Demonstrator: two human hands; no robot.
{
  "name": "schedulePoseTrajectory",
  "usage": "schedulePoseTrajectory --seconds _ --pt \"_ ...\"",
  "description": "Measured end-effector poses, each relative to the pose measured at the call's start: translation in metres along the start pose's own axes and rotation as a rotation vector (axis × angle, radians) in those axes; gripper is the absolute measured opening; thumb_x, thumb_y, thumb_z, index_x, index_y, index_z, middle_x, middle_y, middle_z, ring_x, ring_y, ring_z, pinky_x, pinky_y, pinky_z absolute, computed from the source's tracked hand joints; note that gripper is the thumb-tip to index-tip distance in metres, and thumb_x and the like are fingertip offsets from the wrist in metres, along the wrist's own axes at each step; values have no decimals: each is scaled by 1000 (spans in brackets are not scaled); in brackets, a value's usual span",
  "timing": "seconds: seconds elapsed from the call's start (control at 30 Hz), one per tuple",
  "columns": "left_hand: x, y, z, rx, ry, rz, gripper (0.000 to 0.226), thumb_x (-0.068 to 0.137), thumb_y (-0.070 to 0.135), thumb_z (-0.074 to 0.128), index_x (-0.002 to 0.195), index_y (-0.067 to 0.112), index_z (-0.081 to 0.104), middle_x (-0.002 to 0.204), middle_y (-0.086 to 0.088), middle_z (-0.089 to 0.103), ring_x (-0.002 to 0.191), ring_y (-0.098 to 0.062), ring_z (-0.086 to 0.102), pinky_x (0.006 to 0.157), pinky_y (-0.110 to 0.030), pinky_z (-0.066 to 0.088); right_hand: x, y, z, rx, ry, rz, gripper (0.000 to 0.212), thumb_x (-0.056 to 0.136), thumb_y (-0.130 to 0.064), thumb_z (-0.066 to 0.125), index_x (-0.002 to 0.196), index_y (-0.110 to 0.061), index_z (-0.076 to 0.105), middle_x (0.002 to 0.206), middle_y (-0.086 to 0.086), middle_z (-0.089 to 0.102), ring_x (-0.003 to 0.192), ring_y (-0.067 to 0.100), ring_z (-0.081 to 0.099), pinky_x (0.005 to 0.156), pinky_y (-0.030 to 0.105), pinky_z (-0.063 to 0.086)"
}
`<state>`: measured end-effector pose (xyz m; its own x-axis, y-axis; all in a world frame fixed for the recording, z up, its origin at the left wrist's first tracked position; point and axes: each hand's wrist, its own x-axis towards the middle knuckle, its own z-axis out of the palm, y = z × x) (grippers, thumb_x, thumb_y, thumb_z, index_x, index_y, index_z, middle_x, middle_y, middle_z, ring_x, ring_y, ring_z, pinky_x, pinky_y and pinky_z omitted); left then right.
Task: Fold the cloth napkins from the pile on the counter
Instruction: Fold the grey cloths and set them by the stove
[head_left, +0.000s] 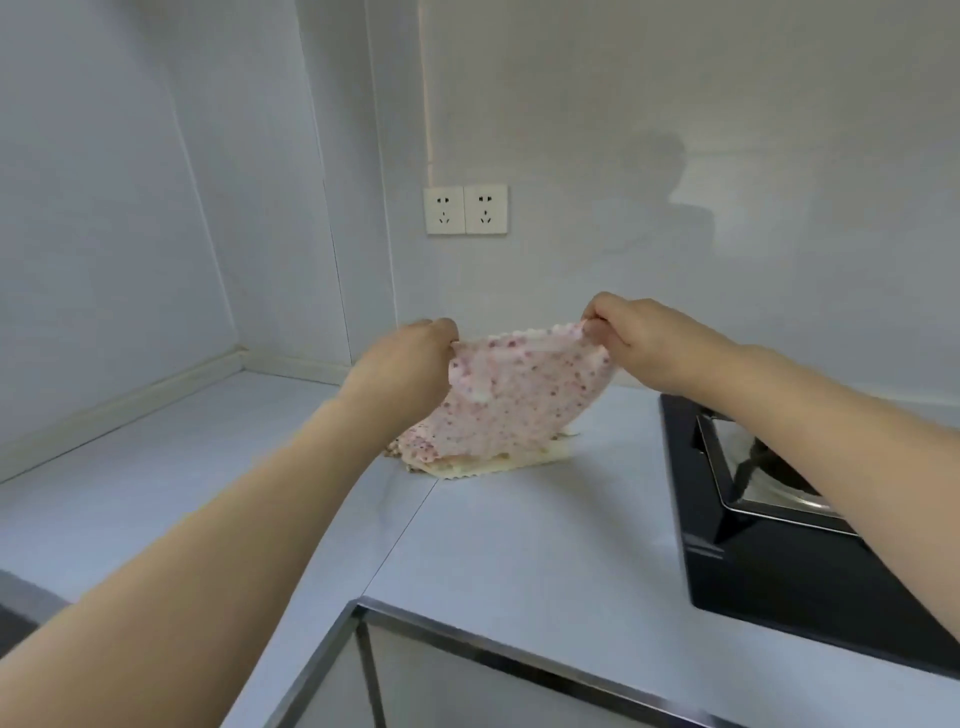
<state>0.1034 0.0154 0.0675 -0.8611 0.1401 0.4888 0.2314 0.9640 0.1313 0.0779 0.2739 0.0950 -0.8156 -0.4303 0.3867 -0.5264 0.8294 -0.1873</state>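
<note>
One pink speckled cloth napkin with a scalloped edge (514, 389) hangs in the air, stretched between two hands above the pale grey counter (519, 545). Beneath it, a small pile of napkins (467, 460) lies flat on the counter; the count is unclear, at least two layers show, one cream-edged. Left hand (410, 358): arm extended forward, fingers curled, pinching the napkin's upper left corner. Right hand (639, 338): arm extended, knuckles up, fingers curled down, pinching the upper right corner. The napkin's lower edge touches the pile. One black glass stove (769, 561) sits just right. Two white wall sockets (466, 209) side by side behind.
</note>
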Motion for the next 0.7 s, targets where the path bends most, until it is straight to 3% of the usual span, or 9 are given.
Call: schedulePoseTrajectory --seconds 0.23,0.33,0.47,0.6,0.7 --pt "-39 28 -60 -125 67 7 20 100 19 43 107 16 61 99 -3 68 83 -25 61 67 -36 51 -55 -25 -54 -50 53 -29 16 101 -28 42 93 -20 53 98 -5 55 95 19 54 87 37 45" --pt "-39 30 -55 -155 59 -14 18 98 19 44 102 17 62 85 1 65 74 -20 59 60 -30 45 -60 -22 -50 -42 93 -69 12 101 -22 44 94 -17 53 106 -1 53 101 20 52 92 35 43" --pt "-29 21 -27 -173 19 -71 15 96 18 45 95 20 60 76 6 60 69 -17 56 57 -29 42 -53 -13 -28 -50 2 43 11 101 -18 40 106 -18 50 105 2 58 95 23 55 85 39 47" --pt "-15 3 18 -236 -31 -157 15 94 18 47 86 21 59 71 3 61 69 -24 60 60 -33 47 -37 3 8 -26 -95 99 34 95 0 39 121 -20 49 119 1 55 103 20 54 88 38 49" --pt "-6 -6 45 -248 -36 -183 17 96 20 46 93 20 64 71 1 63 67 -22 60 60 -31 49 -22 18 39 -56 -125 99 48 88 6 41 128 -20 49 125 0 52 111 21 53 94 36 47"
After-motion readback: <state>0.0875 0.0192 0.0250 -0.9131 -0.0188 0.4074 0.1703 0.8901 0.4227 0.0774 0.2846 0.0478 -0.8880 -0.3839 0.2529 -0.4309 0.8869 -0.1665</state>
